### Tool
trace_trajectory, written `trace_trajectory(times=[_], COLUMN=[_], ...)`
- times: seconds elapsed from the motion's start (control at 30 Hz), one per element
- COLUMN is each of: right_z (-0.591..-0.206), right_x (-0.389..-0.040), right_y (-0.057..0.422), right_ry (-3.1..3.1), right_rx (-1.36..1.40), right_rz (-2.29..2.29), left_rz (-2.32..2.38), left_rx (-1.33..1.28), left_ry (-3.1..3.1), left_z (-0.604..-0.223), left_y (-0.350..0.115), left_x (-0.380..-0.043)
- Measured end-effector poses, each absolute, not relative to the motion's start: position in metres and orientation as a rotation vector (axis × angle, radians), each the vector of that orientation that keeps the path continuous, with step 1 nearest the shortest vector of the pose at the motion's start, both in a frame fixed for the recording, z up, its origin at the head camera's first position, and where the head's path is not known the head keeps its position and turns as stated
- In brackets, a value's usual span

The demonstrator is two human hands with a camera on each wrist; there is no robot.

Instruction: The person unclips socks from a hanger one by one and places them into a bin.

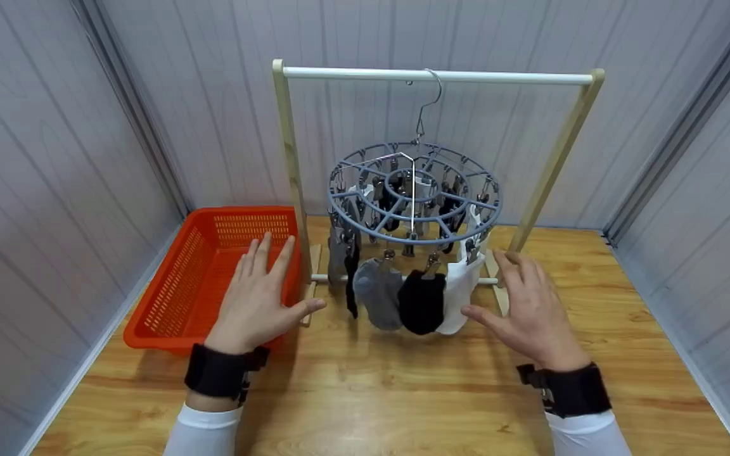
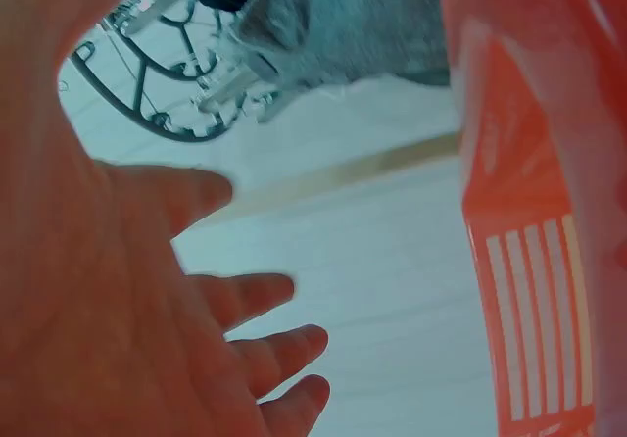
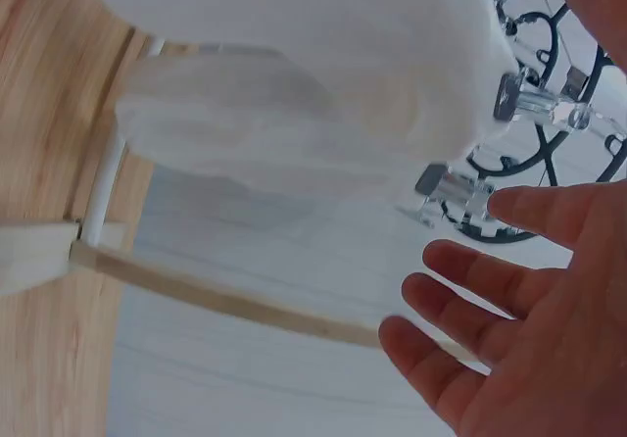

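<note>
A round blue-grey clip hanger (image 1: 416, 240) hangs by its hook from a rack's white bar. Metal clips hold several socks on it, among them a grey sock (image 1: 377, 294), a black sock (image 1: 421, 303) and a white sock (image 1: 460, 288). My left hand (image 1: 257, 297) is spread above the near right side of an orange basket (image 1: 168, 342), holding nothing. To the right of the white sock is my right hand (image 1: 530, 310), fingers extended and nothing in its grasp. In the right wrist view, white socks (image 3: 294, 114) hang close to that hand's fingers.
The rack has a white top bar (image 1: 352, 74) and wooden posts (image 1: 558, 158) on both sides. It stands on a wood-grain surface (image 1: 371, 392). Pale panelled walls (image 1: 213, 95) enclose the back and both sides.
</note>
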State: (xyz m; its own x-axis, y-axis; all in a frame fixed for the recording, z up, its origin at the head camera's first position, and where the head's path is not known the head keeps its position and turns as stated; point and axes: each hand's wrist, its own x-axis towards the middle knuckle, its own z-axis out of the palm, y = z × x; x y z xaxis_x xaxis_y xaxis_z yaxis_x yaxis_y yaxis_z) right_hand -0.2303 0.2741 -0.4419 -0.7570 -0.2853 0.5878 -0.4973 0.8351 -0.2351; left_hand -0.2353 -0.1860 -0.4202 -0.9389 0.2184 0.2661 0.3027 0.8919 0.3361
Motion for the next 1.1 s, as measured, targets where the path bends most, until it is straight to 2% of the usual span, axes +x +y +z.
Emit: trace_trajectory(times=[0.63,1.1], right_z=[-0.451,-0.457], right_x=[-0.225,-0.221], right_y=[0.226,0.203], right_ry=[-2.128,-2.101], right_rx=[0.83,0.856], right_rz=[0.566,0.645], left_rz=[-0.998,-1.238], left_rx=[-0.614,-0.419], left_ry=[-2.571,-2.708], left_z=[-0.427,-0.446], left_y=[-0.142,-0.104], left_x=[-0.227,-0.226])
